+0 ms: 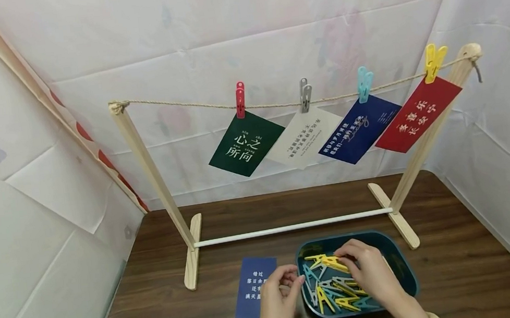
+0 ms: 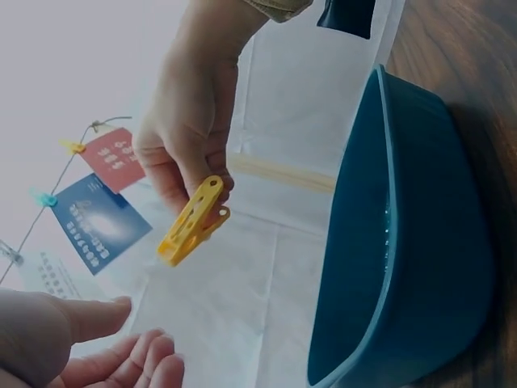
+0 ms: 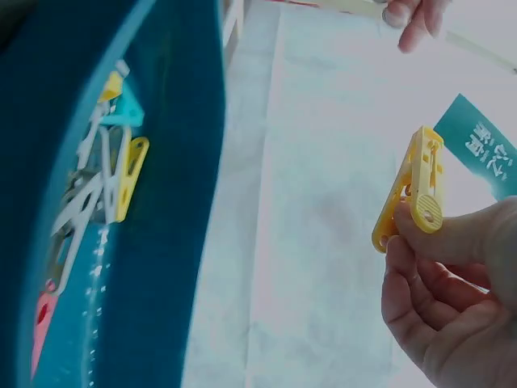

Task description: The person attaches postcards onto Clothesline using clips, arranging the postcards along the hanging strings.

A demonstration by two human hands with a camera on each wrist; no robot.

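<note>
A yellow clothespin [image 3: 416,187] sits pinched between thumb and fingers of our right hand [image 1: 367,271], held just above the teal tub [image 1: 402,268] of mixed pegs (yellow, blue, grey). Our left hand [image 1: 278,303] hovers beside it, fingers loosely curled and holding nothing, just right of a dark blue card [image 1: 256,294] lying flat on the table. Beyond both hands, four cards hang pegged to a string on a wooden rack [image 1: 153,176].

Dark wooden table [image 1: 461,272] — bearing a wooden rack [image 1: 192,260], blue card [image 1: 256,294], teal tub [image 1: 402,268].
</note>
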